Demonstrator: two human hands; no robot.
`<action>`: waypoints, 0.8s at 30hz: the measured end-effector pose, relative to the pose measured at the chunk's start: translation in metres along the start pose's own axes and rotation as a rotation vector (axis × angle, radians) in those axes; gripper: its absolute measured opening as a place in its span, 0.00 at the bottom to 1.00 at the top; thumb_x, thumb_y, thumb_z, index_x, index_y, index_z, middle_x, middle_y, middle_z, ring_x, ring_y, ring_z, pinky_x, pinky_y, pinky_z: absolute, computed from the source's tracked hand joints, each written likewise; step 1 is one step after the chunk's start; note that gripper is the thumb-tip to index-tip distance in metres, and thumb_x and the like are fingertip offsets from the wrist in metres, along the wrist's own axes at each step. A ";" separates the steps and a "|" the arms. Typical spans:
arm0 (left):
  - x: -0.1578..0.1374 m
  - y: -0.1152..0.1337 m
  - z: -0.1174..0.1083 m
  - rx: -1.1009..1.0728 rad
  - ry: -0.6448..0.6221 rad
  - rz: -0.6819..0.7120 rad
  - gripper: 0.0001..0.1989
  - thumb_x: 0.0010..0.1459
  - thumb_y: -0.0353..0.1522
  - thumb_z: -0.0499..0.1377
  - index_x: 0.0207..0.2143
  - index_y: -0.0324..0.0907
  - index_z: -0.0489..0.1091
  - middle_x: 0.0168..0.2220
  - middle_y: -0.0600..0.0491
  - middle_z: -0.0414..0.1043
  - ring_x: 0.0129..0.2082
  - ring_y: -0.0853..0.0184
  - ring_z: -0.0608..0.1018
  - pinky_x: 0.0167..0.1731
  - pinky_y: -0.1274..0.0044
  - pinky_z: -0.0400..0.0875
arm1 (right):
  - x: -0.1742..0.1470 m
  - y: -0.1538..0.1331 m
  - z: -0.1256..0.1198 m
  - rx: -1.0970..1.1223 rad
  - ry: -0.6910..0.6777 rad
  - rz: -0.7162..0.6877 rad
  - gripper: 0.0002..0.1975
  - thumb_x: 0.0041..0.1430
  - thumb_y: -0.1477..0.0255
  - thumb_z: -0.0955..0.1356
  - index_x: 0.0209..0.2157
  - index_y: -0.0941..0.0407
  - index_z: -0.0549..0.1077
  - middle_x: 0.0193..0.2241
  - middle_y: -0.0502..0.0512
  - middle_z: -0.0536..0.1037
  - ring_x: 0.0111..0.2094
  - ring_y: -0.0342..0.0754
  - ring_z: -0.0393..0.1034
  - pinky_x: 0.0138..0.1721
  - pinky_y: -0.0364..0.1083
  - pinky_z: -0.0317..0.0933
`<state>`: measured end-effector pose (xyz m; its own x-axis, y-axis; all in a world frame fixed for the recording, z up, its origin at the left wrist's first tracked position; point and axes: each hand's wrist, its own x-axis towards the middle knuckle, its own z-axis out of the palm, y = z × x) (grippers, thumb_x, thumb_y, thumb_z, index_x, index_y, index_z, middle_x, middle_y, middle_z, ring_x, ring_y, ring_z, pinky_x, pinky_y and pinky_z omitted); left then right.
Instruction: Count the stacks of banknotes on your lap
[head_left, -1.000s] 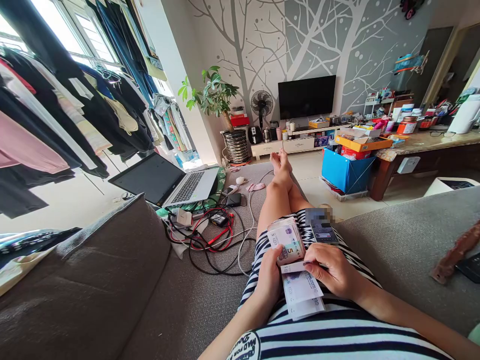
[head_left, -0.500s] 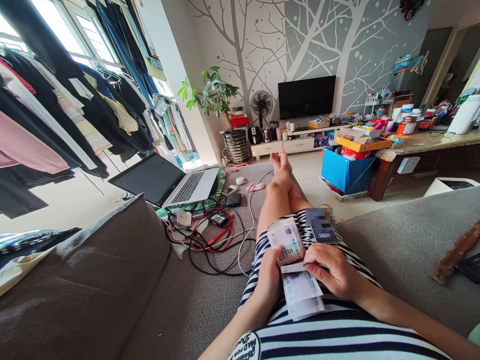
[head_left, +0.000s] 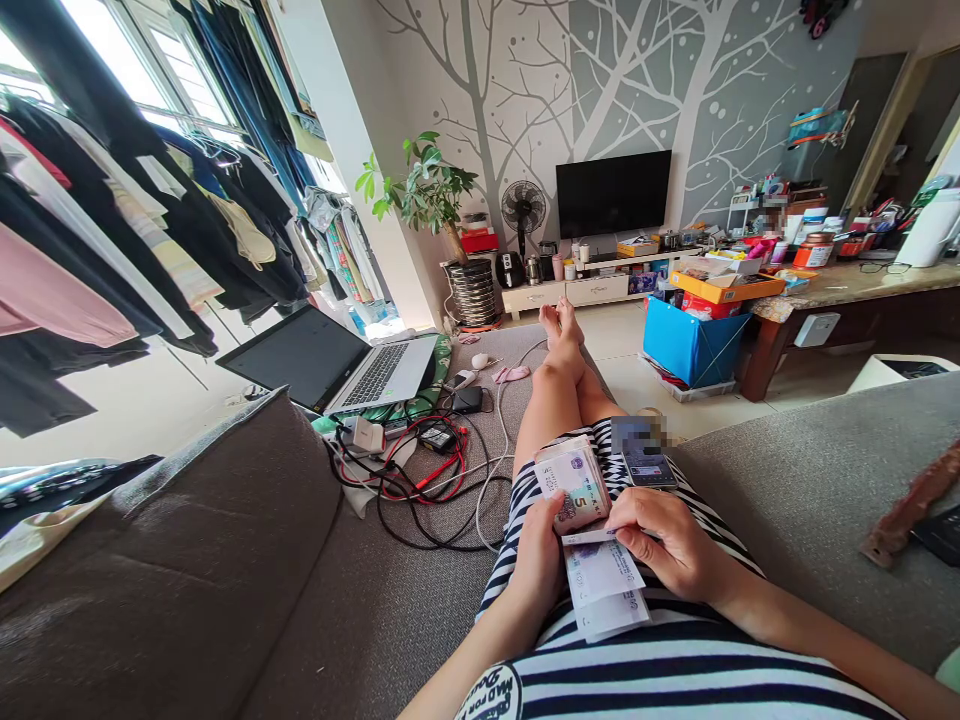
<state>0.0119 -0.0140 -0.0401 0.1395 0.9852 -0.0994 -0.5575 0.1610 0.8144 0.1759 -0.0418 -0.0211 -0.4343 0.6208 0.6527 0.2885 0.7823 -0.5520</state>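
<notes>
Over my lap, my left hand (head_left: 538, 548) grips a wad of banknotes (head_left: 574, 484), thumb on top; the upper note shows a 5. My right hand (head_left: 670, 540) pinches the edge of a folded-back note (head_left: 591, 537) at the near end of the wad. Below that, pale banknotes (head_left: 604, 580) hang toward my striped shirt, overlapping one another. Beyond my right hand a dark card-like item (head_left: 646, 464), partly blurred out, lies on my striped shorts (head_left: 504, 560). The fingers of my left hand under the wad are hidden.
I sit with legs stretched along a grey sofa (head_left: 420, 610). To the left are an open laptop (head_left: 390, 375) and tangled cables (head_left: 431, 490). A blue box (head_left: 694, 345) stands on the floor beside a cluttered table (head_left: 847, 285). A brown strip-like object (head_left: 911, 500) lies at the right.
My right fingers have shifted very slightly, and the folded edge of the note is tipped a little lower. The wad, my left hand and the surroundings stay in place.
</notes>
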 end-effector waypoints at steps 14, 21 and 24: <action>0.001 -0.004 -0.003 0.030 0.037 0.026 0.14 0.45 0.36 0.60 0.32 0.35 0.74 0.31 0.47 0.78 0.32 0.61 0.77 0.37 0.73 0.68 | 0.004 -0.010 0.005 -0.472 0.031 0.241 0.15 0.61 0.62 0.60 0.27 0.56 0.65 0.20 0.50 0.70 0.22 0.43 0.64 0.26 0.42 0.52; -0.005 0.000 0.002 0.192 -0.034 0.092 0.15 0.51 0.37 0.57 0.38 0.37 0.73 0.41 0.48 0.76 0.42 0.60 0.75 0.44 0.72 0.66 | 0.019 -0.027 0.009 -0.957 -0.060 0.399 0.18 0.59 0.56 0.60 0.35 0.58 0.69 0.27 0.57 0.76 0.28 0.51 0.72 0.29 0.45 0.55; -0.009 0.006 0.010 0.302 -0.073 0.147 0.14 0.52 0.36 0.55 0.37 0.38 0.74 0.42 0.49 0.76 0.42 0.62 0.75 0.46 0.73 0.65 | 0.025 -0.034 0.010 -1.031 -0.116 0.451 0.20 0.59 0.57 0.60 0.38 0.60 0.70 0.28 0.60 0.77 0.30 0.54 0.72 0.29 0.47 0.57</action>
<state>0.0154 -0.0228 -0.0285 0.1401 0.9881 0.0637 -0.3100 -0.0173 0.9506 0.1465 -0.0530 0.0085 -0.1737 0.8905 0.4205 0.9816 0.1908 0.0013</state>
